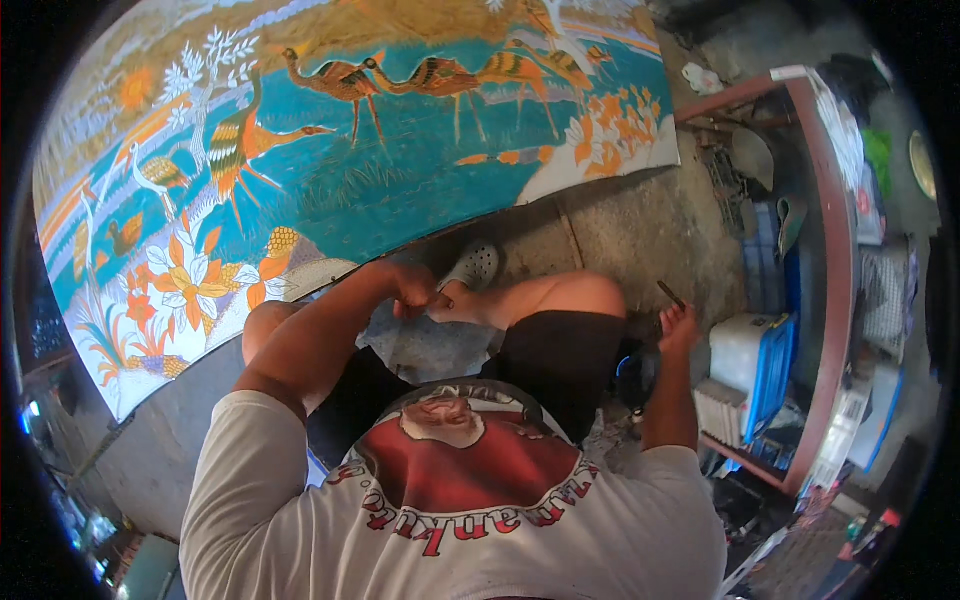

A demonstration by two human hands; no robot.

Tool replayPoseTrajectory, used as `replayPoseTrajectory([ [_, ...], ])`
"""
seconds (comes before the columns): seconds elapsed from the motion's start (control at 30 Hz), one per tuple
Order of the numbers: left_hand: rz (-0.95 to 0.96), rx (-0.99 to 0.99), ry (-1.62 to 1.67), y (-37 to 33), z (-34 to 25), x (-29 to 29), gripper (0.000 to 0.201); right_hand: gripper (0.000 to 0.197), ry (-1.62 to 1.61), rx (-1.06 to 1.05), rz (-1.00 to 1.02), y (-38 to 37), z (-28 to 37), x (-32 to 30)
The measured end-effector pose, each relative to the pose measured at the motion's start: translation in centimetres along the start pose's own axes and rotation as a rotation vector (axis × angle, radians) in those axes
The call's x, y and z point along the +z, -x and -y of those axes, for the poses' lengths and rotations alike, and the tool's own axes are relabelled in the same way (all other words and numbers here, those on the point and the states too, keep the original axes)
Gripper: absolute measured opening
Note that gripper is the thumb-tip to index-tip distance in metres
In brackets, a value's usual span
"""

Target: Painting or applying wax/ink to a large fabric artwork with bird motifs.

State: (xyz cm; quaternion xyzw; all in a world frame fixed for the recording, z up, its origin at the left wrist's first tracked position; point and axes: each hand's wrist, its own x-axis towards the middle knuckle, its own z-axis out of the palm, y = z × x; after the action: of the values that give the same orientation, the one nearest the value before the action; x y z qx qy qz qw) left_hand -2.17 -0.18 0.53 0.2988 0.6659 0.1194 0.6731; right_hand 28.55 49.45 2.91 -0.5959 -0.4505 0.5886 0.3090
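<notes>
In front of me a large painted cloth spreads out, showing long-legged birds, teal water and orange and white flowers. My right hand is raised beyond my bent knee, away from the cloth. Its fingers close around a slim dark tool like a pen or brush, whose exact kind I cannot make out. My left hand is closed with curled fingers between my knees, just below the cloth's near edge and beside my shod foot. Whatever it may hold is hidden.
A reddish-brown frame stands to the right, with a white box with a blue rim inside it. Beyond it are stacked odds and ends. A grey clog is on my foot, on the concrete floor.
</notes>
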Motion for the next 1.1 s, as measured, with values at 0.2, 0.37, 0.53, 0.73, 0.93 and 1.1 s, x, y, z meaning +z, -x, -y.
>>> replayPoseTrajectory([
  [0.2, -0.078, -0.102, -0.197, 1.2, 0.6, 2.8, 0.072, 0.040, 0.064, 0.146, -0.113, -2.1, -7.1, -17.8],
  [0.37, -0.362, 0.211, -0.012, 3.7, 3.2, 2.3, 0.043, 0.041, -0.141, 0.242, 0.015, -1.3, -13.0, -24.2],
  [0.53, -0.627, 0.104, 0.044, 8.4, 6.2, 1.6, 0.042, 0.026, 0.136, 0.192, -0.171, 0.8, -13.3, -20.8],
  [0.73, -0.786, -0.076, -0.280, 15.8, 4.8, 3.3, 0.046, 0.028, 0.377, 0.170, -0.179, -1.3, -18.7, -22.4],
  [0.93, -0.696, -0.351, -0.478, 17.8, 3.9, 5.7, 0.056, 0.054, -0.592, 0.461, -0.019, -4.0, -16.7, -27.9],
  [1.1, -0.496, -0.365, -0.530, 15.9, 5.2, 4.8, 0.067, 0.037, -0.428, 0.115, -0.158, -0.3, -7.3, -20.3],
])
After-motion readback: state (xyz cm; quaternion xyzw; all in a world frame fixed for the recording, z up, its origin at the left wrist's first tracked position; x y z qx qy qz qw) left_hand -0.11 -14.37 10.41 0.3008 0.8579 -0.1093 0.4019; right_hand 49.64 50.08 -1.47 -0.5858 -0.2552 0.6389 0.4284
